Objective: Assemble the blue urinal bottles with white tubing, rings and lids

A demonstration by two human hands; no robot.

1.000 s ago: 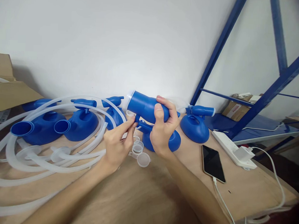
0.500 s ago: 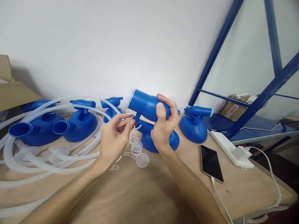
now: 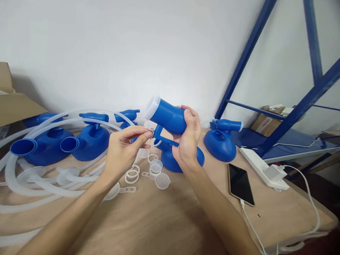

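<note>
My right hand [image 3: 190, 137] is wrapped round a blue plastic urinal funnel [image 3: 170, 115], held tilted above the table. A translucent white cap [image 3: 153, 108] covers its wide end, facing up and left. Beneath the funnel runs a blue L-shaped bracket [image 3: 166, 139]. My left hand [image 3: 126, 144] pinches at the bracket's corner, thumb against forefinger; what lies between the fingertips is too small to make out. Directly below, a blue urinal bottle [image 3: 168, 161] stands on the table, partly hidden by my right hand. Loose clear caps [image 3: 162, 181] and white rings [image 3: 132, 174] lie in front of it.
Blue bottles [image 3: 87, 142] and coiled translucent tubing [image 3: 43, 191] fill the left side, beside a cardboard box [image 3: 13, 105]. To the right are another blue bottle [image 3: 220, 144], a phone [image 3: 240, 185] on a cable, a power strip [image 3: 261, 167] and a blue metal shelf [image 3: 293, 146].
The funnel has tipped and turned, so its white cap and the bracket show more. My left hand has shifted slightly left, still pinching at the bracket, uncovering rings and a cap on the table.
</note>
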